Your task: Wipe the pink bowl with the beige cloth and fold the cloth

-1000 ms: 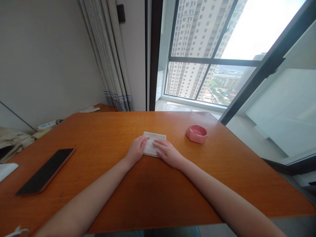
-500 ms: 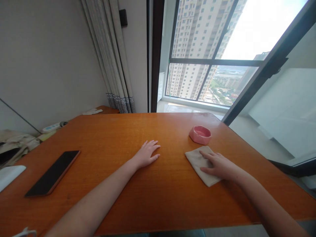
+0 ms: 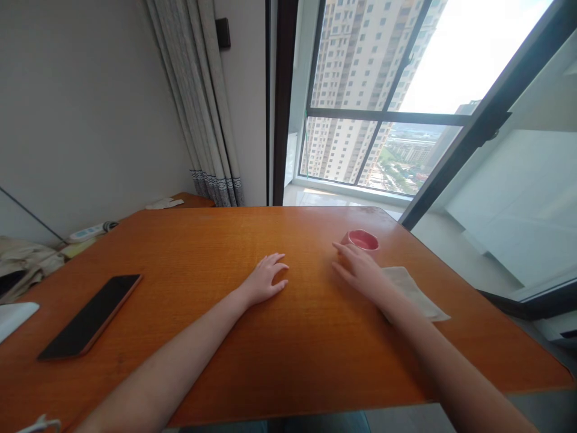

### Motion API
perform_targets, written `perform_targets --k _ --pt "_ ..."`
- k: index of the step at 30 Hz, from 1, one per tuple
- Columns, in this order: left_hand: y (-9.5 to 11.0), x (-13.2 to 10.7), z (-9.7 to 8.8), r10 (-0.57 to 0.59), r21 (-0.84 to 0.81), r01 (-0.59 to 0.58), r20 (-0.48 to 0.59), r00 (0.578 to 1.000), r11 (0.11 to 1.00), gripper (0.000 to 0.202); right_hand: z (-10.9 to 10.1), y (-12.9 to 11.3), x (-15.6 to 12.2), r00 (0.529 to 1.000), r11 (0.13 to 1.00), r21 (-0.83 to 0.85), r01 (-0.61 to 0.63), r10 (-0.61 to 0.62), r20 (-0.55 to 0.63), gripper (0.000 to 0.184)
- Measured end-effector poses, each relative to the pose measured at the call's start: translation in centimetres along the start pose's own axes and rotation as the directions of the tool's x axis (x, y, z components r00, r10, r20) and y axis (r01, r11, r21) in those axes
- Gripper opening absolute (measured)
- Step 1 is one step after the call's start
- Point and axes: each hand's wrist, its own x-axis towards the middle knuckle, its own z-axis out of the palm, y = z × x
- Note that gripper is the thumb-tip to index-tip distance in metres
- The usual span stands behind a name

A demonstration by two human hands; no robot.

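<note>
My left hand [image 3: 265,278] rests flat on the orange table [image 3: 202,252], fingers apart, holding nothing. My right hand [image 3: 360,270] hovers with open fingers just in front of a small pink bowl [image 3: 363,240], close to it or touching its near side. A folded white cloth [image 3: 415,291] lies on the table to the right of my right wrist; my forearm covers part of it.
A dark phone [image 3: 90,316] lies at the left of the table. A white object [image 3: 13,316] sits at the far left edge. Curtains [image 3: 207,108] and a large window [image 3: 383,120] stand behind the table. Clutter lies by the left wall.
My right hand slid the folded cloth from the middle to the right, let it go, and moved up towards the pink bowl. My left hand came off the cloth and stayed flat.
</note>
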Motion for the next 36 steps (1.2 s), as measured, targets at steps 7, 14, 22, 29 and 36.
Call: perform_targets --k 7,14,22,29,36 --pt "1.3 0.5 0.1 0.098 -0.113 -0.089 0.075 0.992 0.99 0.023 8.2 -8.3 4.0 0.935 0.85 0.442 0.289 -0.349 0.06 0.059" --pt "1.1 0.5 1.1 0.079 -0.024 -0.078 0.033 0.996 0.997 0.021 9.6 -8.1 3.3 0.925 0.803 0.49 0.339 -0.38 -0.017 0.052" --pt "1.7 0.5 0.1 0.089 -0.006 -0.089 0.065 0.994 0.996 0.014 2.7 -1.4 3.8 0.938 0.979 0.071 0.189 -0.159 -0.307 0.039" --pt "1.8 0.5 -0.1 0.082 -0.035 -0.08 0.078 0.994 0.996 0.014 2.7 7.5 3.9 0.879 0.864 -0.173 -0.472 0.448 -0.163 0.03" --pt "2.2 0.3 -0.3 0.069 0.008 -0.069 -0.056 0.996 0.998 0.014 3.1 5.9 4.7 0.955 0.954 -0.115 -0.278 0.261 -0.14 0.026"
